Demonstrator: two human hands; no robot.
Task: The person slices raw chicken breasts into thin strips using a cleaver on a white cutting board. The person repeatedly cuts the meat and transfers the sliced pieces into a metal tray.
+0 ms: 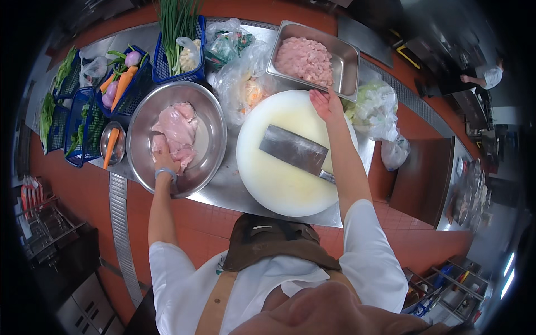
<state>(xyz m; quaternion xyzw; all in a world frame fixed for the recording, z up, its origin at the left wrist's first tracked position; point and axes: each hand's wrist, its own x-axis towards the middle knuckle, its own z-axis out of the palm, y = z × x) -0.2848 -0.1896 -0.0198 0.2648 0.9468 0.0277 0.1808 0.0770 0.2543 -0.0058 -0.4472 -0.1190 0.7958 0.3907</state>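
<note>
Inside a steel bowl (pixel 216 163) lie large pieces of raw, skinless meat, likely chicken (pixel 178 123). My left hand (pixel 164 158) reaches over the bowl's near rim and grasps the lower left piece, its fingertips partly hidden by the meat. My right hand (pixel 326 104) is held with fingers apart at the near rim of a steel pan (pixel 345 73); whether it touches the rim I cannot tell. Cut raw meat (pixel 303 60) is heaped in the pan's left part. Under my right forearm, a cleaver (pixel 294 150) rests flat on a round white chopping block (pixel 272 190), its handle partly covered.
Blue baskets hold chives (pixel 178 33), carrots (pixel 124 86), onions and greens. A small steel bowl (pixel 119 146) holds a carrot (pixel 111 146). Plastic bags (pixel 247 79) crowd the table's (pixel 228 180) middle; bagged greens (pixel 372 109) lie right. A person (pixel 488 77) stands far right.
</note>
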